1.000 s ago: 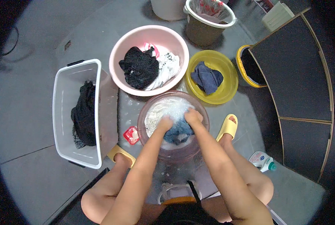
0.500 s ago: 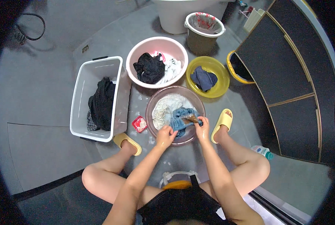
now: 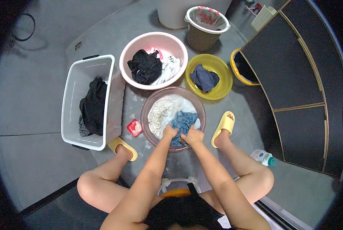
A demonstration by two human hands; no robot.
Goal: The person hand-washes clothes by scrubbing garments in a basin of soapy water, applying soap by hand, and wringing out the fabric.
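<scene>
In front of me stands a pinkish-brown translucent washbasin (image 3: 143, 122) with sudsy water. A wet blue garment (image 3: 184, 119) is bunched in its right half. My left hand (image 3: 170, 132) is closed on the garment's near left edge. Beside it my right hand (image 3: 193, 136) is closed on the same garment, knuckles up; the fingertips of both hands are partly hidden. White cloth (image 3: 160, 115) lies in the basin's left half, among foam. A small pale object (image 3: 197, 123), too small to name, shows at the garment's right edge.
Around the basin are a pink tub (image 3: 125, 73) of clothes, a yellow-green basin (image 3: 226, 82) with dark blue cloth, a clear storage box (image 3: 67, 126) of dark clothes, and a red soap dish (image 3: 134, 128). A bin (image 3: 202, 40), dark cabinet (image 3: 298, 130) and bottle (image 3: 261, 156) stand farther out.
The blue garment, earlier stretched between my hands with a brown patch showing, is now bunched lower in the basin. My right hand has moved left and turned knuckles up. The view has shifted slightly.
</scene>
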